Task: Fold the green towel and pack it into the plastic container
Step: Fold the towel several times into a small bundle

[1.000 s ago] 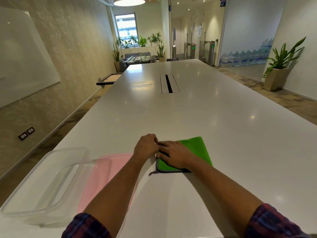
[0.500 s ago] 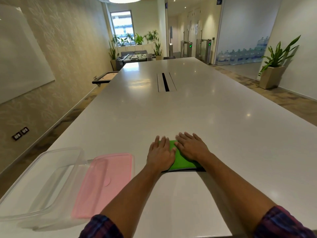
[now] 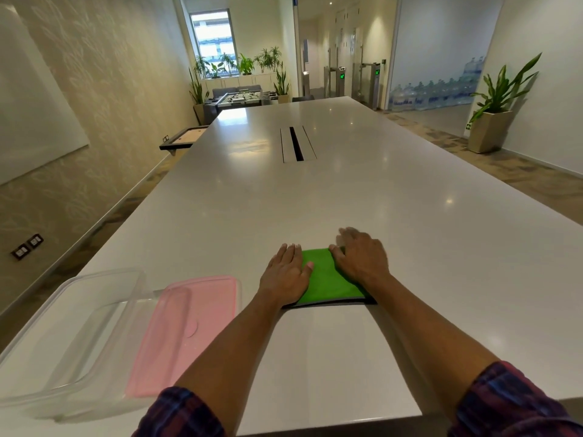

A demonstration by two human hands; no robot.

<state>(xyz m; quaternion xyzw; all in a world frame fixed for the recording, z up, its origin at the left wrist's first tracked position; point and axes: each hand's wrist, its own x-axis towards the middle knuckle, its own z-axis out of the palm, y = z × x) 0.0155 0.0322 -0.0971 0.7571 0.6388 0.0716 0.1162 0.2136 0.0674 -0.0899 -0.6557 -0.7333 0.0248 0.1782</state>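
Where the white table (image 3: 362, 190) ends at its near edge, two bare forearms in rolled plaid sleeves (image 3: 504, 402) reach forward. At near left, a clear plastic container (image 3: 47, 370) with rounded corners sits open at the table's corner, and a flat pink lid (image 3: 189, 329) lies just beside it, overlapping its right rim. Further in, the towel (image 3: 328, 282), soft green cloth with a dark hem, lies folded into a small flat rectangle, well apart from the container. Both hands lie spread flat on it, palms down, gripping nothing: the left hand (image 3: 288, 272) on its left side, the right hand (image 3: 362, 257) on its far right corner. Beyond them the glossy tabletop runs long, smooth and bare to a slotted cable hatch (image 3: 296, 145). A potted plant (image 3: 492, 121) stands on the floor at far right.
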